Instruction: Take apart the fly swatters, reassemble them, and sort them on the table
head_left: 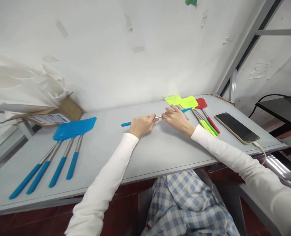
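Note:
Both my hands hold a blue fly swatter [126, 124] level above the middle of the table. My left hand [142, 126] is closed round it near the blue grip, whose end sticks out to the left. My right hand [178, 119] pinches the thin metal shaft further along. Beyond the right fingers the blue head shows edge-on. Just past my right hand lie yellow-green fly swatters [188, 102] and a red fly swatter [201, 103], with a green grip [212, 125] among their handles. Several blue fly swatters [74, 127] lie at the left, heads overlapping, grips towards me.
The grey table [106, 154] backs onto a white wall. A cardboard box [70, 109] with plastic wrapping [20, 82] stands at the back left. A phone [237, 127] with a white cable [261, 147] lies near the right end, by a metal frame [234, 72].

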Motion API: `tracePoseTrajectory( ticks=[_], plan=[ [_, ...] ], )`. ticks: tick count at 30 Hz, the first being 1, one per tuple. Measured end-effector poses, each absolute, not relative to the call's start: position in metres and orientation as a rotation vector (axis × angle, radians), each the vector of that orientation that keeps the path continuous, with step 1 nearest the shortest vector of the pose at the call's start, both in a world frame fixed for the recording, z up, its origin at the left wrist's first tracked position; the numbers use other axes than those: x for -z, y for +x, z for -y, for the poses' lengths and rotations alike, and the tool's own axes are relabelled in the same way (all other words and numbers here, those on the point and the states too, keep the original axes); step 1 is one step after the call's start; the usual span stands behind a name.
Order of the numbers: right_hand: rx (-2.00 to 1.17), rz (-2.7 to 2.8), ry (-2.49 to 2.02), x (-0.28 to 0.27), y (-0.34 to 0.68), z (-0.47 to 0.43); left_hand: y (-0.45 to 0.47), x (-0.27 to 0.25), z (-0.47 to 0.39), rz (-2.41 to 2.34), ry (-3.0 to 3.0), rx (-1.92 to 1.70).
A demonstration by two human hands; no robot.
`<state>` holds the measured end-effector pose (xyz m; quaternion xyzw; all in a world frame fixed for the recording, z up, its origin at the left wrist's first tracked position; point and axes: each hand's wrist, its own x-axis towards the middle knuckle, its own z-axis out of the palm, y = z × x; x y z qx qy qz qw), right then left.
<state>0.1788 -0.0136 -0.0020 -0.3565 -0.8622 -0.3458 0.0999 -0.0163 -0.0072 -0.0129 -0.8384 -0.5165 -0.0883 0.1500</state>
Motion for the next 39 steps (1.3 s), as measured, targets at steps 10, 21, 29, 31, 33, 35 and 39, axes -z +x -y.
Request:
tracePoseTrajectory(
  ticks=[10, 21, 29, 31, 33, 35, 39],
  plan=[
    [0.805, 2.383, -1.076, 0.004, 0.184, 0.009, -0.009, 0.013, 0.01, 1.566, -2.363, 0.457],
    [0.792, 2.397, -1.072, 0.008, 0.188, 0.015, -0.023, 0.017, 0.006, 1.547, -2.345, 0.452],
    [0.82, 2.428, -1.08, 0.014, 0.19, -0.003, -0.013, 0.015, 0.005, 1.494, -2.406, 0.401],
    [0.796, 2.4, -1.111, 0.015, 0.205, -0.019, -0.03, 0.015, -0.004, 1.484, -2.375, 0.398],
    [0.765, 2.31, -1.239, 0.015, 0.232, -0.036, -0.06, 0.015, -0.01, 1.495, -2.312, 0.408],
    [0.727, 2.162, -1.441, 0.01, 0.27, -0.049, -0.1, 0.015, -0.013, 1.541, -2.214, 0.413],
    [0.723, 1.981, -1.611, -0.006, 0.334, -0.054, -0.174, 0.011, -0.005, 1.537, -2.207, 0.394]
  ],
)
